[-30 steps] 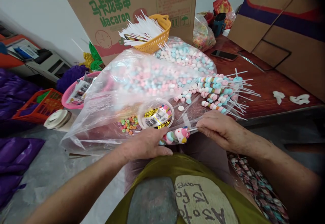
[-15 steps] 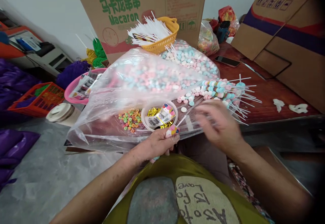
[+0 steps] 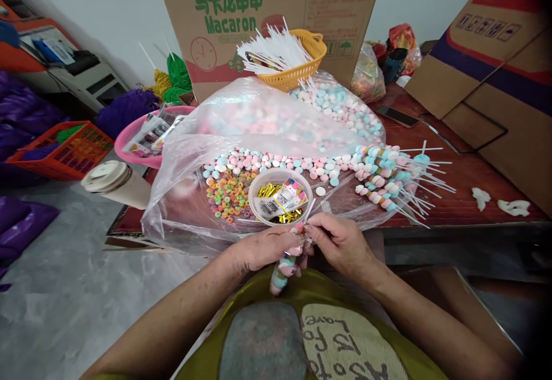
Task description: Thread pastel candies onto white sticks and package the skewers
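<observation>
My left hand [image 3: 265,249] is closed around a marshmallow skewer [image 3: 279,279] in pink, blue and brownish layers, inside what looks like a clear wrapper. Its lower end hangs below my fingers, and its white stick [image 3: 309,210] points up toward the bowl. The fingers of my right hand [image 3: 340,243] pinch the skewer's upper end, by the base of the stick. Just beyond both hands, a round white bowl [image 3: 254,210] holds printed wrappers [image 3: 276,202] and gold twist ties [image 3: 269,190]. Ring-shaped cereal [image 3: 228,196] lies left of it.
Finished skewers [image 3: 383,176] are piled at the right on a plastic sheet [image 3: 181,196]. Loose marshmallows [image 3: 332,167] spread behind the bowl. A yellow basket [image 3: 297,72] of white sticks stands farther back. A paper cup [image 3: 125,187] leans at the left, near a pink basket [image 3: 129,147].
My right hand has come down from near the piled skewers to the held skewer's upper end. The view has shifted, and more loose marshmallows and cereal show from under the plastic.
</observation>
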Action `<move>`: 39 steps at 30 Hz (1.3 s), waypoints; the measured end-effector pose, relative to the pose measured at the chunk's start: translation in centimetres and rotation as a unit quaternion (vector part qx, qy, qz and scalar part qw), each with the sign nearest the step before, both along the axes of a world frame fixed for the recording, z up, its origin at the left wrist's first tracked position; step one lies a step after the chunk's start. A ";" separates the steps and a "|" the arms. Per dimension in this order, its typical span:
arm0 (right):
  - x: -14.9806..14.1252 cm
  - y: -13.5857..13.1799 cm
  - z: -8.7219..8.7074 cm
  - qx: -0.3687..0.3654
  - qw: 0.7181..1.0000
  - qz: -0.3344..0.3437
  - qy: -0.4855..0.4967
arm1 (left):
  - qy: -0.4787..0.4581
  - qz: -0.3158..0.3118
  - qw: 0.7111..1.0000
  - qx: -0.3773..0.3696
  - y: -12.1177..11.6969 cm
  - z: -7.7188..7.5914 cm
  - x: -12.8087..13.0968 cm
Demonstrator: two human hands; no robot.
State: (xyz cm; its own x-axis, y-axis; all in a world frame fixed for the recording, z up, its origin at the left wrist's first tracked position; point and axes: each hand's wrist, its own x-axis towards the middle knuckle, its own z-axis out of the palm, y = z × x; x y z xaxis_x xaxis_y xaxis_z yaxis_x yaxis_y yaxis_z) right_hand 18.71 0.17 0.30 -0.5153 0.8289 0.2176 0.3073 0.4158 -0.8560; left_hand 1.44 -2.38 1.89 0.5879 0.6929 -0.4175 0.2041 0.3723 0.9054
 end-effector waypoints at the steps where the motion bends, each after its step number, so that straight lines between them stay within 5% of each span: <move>1: -0.2 0.2 0.0 -0.017 1.000 -0.010 0.000 | 0.021 -0.002 1.000 0.008 0.1 0.0 0.0; 5: -0.1 1.0 0.5 -0.095 0.992 -0.050 0.072 | 0.055 0.025 0.998 -0.036 0.4 -0.2 0.1; 8: 0.8 1.3 1.7 0.156 0.987 -0.045 0.011 | 0.014 0.058 0.996 -0.066 0.4 -0.5 0.0; 9: 1.2 1.3 2.1 0.263 0.963 0.009 -0.055 | 0.011 0.057 0.997 -0.060 0.4 -0.6 -0.1; 11: 1.7 1.2 2.4 0.424 0.871 0.149 -0.197 | 0.024 0.012 0.999 -0.039 0.6 -0.6 -0.3; 13: 1.8 1.0 2.2 0.510 0.782 0.226 -0.277 | 0.046 -0.082 0.995 -0.028 0.9 -0.4 -0.5; 15: 1.8 0.7 1.6 0.550 0.745 0.234 -0.297 | 0.061 -0.170 0.983 -0.021 1.1 -0.1 -0.6; 17: 1.7 0.2 0.9 0.526 0.760 0.221 -0.311 | 0.092 -0.232 0.968 0.025 1.1 0.3 -0.5; 20: 1.2 -0.7 0.4 0.323 0.862 0.202 -0.336 | 0.248 -0.237 0.905 0.252 0.1 0.7 -0.1; 22: 0.7 -0.9 0.8 0.077 0.934 0.190 -0.292 | 0.364 -0.174 0.807 0.430 -1.1 0.5 0.0; 23: 0.3 -0.7 1.3 -0.054 0.949 0.183 -0.253 | 0.394 -0.134 0.762 0.496 -1.7 0.3 -0.2; 25: -0.6 0.3 2.5 -0.258 0.926 0.202 -0.188 | 0.402 -0.067 0.712 0.571 -3.0 -0.4 -0.9; 26: -1.3 1.1 3.1 -0.297 0.911 0.223 -0.179 | 0.396 -0.029 0.710 0.581 -3.5 -0.8 -1.4; 28: -2.8 3.3 3.8 -0.233 0.907 0.246 -0.250 | 0.381 0.072 0.742 0.547 -4.2 -1.7 -2.6; 30: -4.9 5.5 3.5 -0.052 0.901 0.175 -0.393 | 0.349 0.188 0.796 0.456 -4.5 -2.6 -3.7; 33: -8.3 7.4 1.1 0.010 0.864 0.124 -0.489 | 0.250 0.332 0.865 0.282 -4.2 -3.6 -4.5; 36: -10.8 7.7 -1.3 0.005 0.840 0.139 -0.525 | 0.140 0.442 0.879 0.115 -3.7 -3.9 -4.2; 39: -11.0 7.6 -1.2 0.021 0.835 0.134 -0.534 | 0.060 0.492 0.868 0.026 -3.1 -3.4 -3.7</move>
